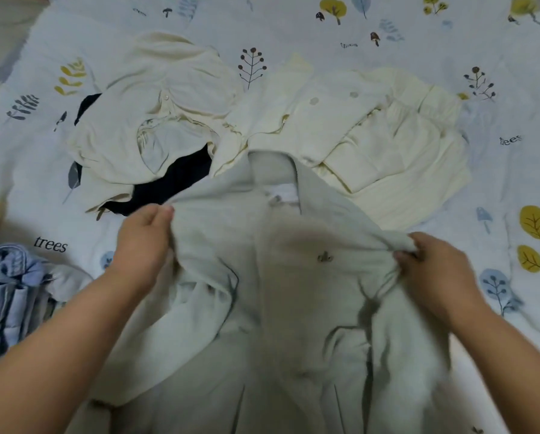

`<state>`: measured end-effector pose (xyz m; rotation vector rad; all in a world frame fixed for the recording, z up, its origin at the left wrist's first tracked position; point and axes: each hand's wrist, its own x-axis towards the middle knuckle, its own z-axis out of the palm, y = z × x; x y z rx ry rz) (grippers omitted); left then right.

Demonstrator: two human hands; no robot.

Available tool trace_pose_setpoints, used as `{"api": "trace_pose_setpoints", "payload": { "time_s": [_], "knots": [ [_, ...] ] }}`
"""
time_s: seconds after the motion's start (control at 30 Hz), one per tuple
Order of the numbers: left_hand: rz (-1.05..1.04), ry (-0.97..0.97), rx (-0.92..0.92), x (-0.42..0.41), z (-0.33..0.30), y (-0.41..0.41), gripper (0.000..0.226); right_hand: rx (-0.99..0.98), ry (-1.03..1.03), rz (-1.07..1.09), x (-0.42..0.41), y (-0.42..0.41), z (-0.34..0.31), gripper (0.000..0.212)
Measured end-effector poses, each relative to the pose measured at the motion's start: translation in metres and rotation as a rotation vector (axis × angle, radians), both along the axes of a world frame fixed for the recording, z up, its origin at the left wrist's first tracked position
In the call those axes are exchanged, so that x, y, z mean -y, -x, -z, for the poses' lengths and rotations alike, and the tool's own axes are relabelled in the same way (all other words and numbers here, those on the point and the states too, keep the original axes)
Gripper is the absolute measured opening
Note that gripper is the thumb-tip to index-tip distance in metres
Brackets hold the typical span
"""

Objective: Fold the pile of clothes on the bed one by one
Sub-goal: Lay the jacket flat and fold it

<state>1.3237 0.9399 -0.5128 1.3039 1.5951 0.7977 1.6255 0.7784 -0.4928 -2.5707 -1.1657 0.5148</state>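
Grey-green shirt [281, 292] lies collar-away on bed [387, 32], long axis toward viewer. Left hand [143, 239] and right hand [434, 270] each pinch one shoulder, equally near.

two bare forearms, left hand [143, 242], right hand [431, 270], no sleeves, no jewellery

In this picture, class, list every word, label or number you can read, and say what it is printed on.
"trees": printed on the bedsheet, beside the left hand.
"trees", first letter unclear: on the same sheet at the right edge.
Small word on the sheet near the top: too blurred to read.
Neck label inside the grey-green shirt: unreadable.
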Motion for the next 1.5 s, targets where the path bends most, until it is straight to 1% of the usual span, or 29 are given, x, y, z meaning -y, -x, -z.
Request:
{"api": "trace_pose_setpoints", "payload": {
  "time_s": [0.03,0.07,0.1,0.17,0.2,0.23,0.3,0.33,0.37,0.4,0.43,0.5,0.53,0.57,0.6,0.67,0.77,0.83,0.9,0.97,1.0,1.07,1.1,1.13,1.17,1.27,1.3,1.4,1.5],
  "knots": [
    [-0.069,0.043,0.1,-0.006,-0.003,0.006,0.03,0.013,0.005,0.005,0.003,-0.014,-0.006,0.022],
    [-0.12,0.066,0.136,-0.011,-0.005,0.011,0.031,0.028,0.003,0.013,0.006,-0.025,-0.013,0.03],
    [-0.137,0.067,0.12,-0.014,-0.006,0.013,0.031,0.033,-0.017,0.026,0.008,-0.034,-0.018,0.033],
    [-0.088,0.021,-0.011,-0.015,-0.005,0.01,0.033,0.09,0.023,0.034,0.013,-0.042,-0.021,0.032],
    [-0.032,-0.001,-0.132,-0.013,-0.001,0.008,0.034,0.133,0.121,0.015,0.014,-0.043,-0.018,0.03],
    [0.053,0.004,-0.296,-0.011,0.002,0.005,0.034,0.175,0.289,-0.033,0.014,-0.042,-0.012,0.025],
    [0.303,0.097,-0.675,-0.006,0.008,0.002,0.026,0.211,0.702,-0.19,0.013,-0.036,-0.003,0.016],
    [0.435,0.14,-0.845,-0.002,0.007,0.0,0.023,0.202,0.844,-0.236,0.01,-0.031,-0.002,0.021],
    [0.539,0.129,-0.978,0.001,0.005,-0.001,0.025,0.193,0.907,-0.245,0.006,-0.027,-0.004,0.03],
    [0.608,0.051,-1.045,0.001,0.002,-0.003,0.03,0.199,0.892,-0.223,0.001,-0.023,-0.007,0.038],
    [0.636,-0.074,-1.021,0.0,-0.001,-0.008,0.034,0.24,0.774,-0.186,-0.005,-0.019,-0.011,0.042],
    [0.634,-0.278,-0.801,-0.003,-0.008,-0.024,0.03,0.278,0.349,-0.105,-0.022,-0.002,-0.017,0.038],
    [0.643,-0.304,-0.708,-0.005,-0.01,-0.034,0.028,0.231,0.134,-0.095,-0.031,0.01,-0.017,0.035],
    [0.669,-0.296,-0.662,-0.007,-0.009,-0.043,0.029,0.16,0.008,-0.119,-0.04,0.022,-0.015,0.033],
    [0.706,-0.264,-0.652,-0.008,-0.008,-0.051,0.032,0.105,-0.019,-0.151,-0.048,0.033,-0.011,0.029],
    [0.819,-0.149,-0.683,-0.006,-0.001,-0.06,0.041,0.092,0.064,-0.225,-0.058,0.05,0.003,0.022],
    [1.037,-0.038,-0.78,-0.003,0.008,-0.061,0.03,0.139,0.201,-0.337,-0.057,0.059,0.02,0.017],
    [1.054,-0.024,-0.824,-0.006,0.008,-0.057,0.03,0.177,0.253,-0.414,-0.054,0.06,0.025,0.011],
    [1.056,0.0,-0.804,-0.009,0.007,-0.054,0.045,0.162,0.231,-0.408,-0.052,0.059,0.022,0.013],
    [1.052,0.017,-0.731,-0.012,0.004,-0.053,0.054,0.075,0.129,-0.33,-0.054,0.053,0.01,0.025],
    [1.044,0.032,-0.702,-0.013,0.003,-0.055,0.049,0.02,0.064,-0.278,-0.055,0.05,0.002,0.032],
    [1.085,-0.009,-0.718,-0.016,0.0,-0.06,0.016,-0.082,-0.066,-0.167,-0.059,0.04,-0.015,0.037],
    [1.083,-0.058,-0.712,-0.018,-0.003,-0.063,0.01,-0.106,-0.125,-0.12,-0.061,0.034,-0.022,0.039],
    [1.062,-0.095,-0.688,-0.02,-0.006,-0.066,0.025,-0.1,-0.167,-0.085,-0.065,0.026,-0.028,0.041],
    [0.995,-0.112,-0.604,-0.023,-0.01,-0.068,0.034,-0.077,-0.193,-0.06,-0.069,0.019,-0.035,0.044],
    [0.593,-0.128,-0.184,-0.038,-0.026,-0.08,0.038,-0.017,-0.28,0.024,-0.086,-0.003,-0.046,0.047],
    [0.47,-0.19,-0.154,-0.043,-0.031,-0.085,0.034,-0.003,-0.319,0.057,-0.092,-0.009,-0.046,0.043],
    [0.256,-0.381,-0.272,-0.053,-0.041,-0.105,0.017,0.004,-0.404,0.141,-0.112,-0.016,-0.038,0.02],
    [0.166,-0.43,-0.312,-0.051,-0.039,-0.113,0.028,-0.011,-0.371,0.135,-0.115,-0.01,-0.031,0.039]
  ]
}}
